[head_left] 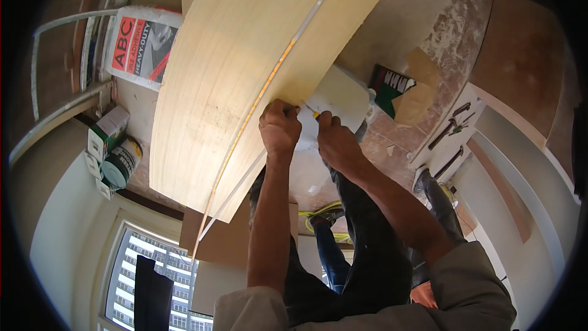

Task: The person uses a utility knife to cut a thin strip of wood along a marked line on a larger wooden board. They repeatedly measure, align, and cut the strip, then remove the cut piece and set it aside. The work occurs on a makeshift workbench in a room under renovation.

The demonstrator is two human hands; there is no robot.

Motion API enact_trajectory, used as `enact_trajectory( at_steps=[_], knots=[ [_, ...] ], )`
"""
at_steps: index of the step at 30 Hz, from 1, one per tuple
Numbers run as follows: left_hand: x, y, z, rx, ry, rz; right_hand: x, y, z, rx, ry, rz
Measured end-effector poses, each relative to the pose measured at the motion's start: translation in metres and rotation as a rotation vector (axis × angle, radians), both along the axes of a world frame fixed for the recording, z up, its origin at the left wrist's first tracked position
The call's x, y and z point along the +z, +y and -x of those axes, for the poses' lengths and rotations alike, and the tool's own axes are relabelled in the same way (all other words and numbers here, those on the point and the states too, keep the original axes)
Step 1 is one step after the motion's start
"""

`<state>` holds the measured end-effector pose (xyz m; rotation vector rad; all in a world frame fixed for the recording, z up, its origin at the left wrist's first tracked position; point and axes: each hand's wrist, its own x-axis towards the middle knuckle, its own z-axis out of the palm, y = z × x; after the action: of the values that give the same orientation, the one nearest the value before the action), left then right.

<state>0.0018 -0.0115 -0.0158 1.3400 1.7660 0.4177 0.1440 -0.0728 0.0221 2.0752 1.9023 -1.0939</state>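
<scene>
A long pale plywood sheet (208, 86) stretches before me from the upper right to the lower left. Along it runs a thin strip (269, 78), partly orange and partly whitish. My left hand (280, 132) rests at the sheet's right edge, fingers closed in a pinch; what lies between them is hidden. A separate white strip (234, 190) slants from beneath this hand to the lower left. Just to the right, my right hand (340, 144) grips a yellow-handled screwdriver (316, 114), its thin shaft pointing toward the left hand's fingertips.
Beyond my hands stands a whitish bucket-like container (337, 95). A printed adhesive bag (144, 46) and a paint bucket (122, 162) are at left. Hand tools (450, 129) lie on a white panel at right. Other people's legs (438, 202) and a yellow-green cable (343, 236) are near the bottom.
</scene>
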Motion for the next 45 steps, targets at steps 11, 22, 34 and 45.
enact_trajectory(
  at_steps=[11, 22, 34, 45],
  knots=[
    [0.004, -0.001, -0.008, 0.044, 0.077, -0.031, -0.025, -0.01, -0.012, -0.129, 0.207, -0.07],
    [-0.002, -0.008, -0.006, 0.032, 0.067, -0.049, -0.013, -0.007, 0.0, -0.013, -0.003, 0.0],
    [-0.004, -0.007, -0.005, 0.013, 0.019, -0.088, -0.031, -0.002, -0.024, -0.044, 0.229, -0.067],
    [0.02, -0.008, 0.012, -0.006, -0.059, -0.129, 0.014, 0.003, -0.02, -0.21, 0.282, -0.029]
  ],
)
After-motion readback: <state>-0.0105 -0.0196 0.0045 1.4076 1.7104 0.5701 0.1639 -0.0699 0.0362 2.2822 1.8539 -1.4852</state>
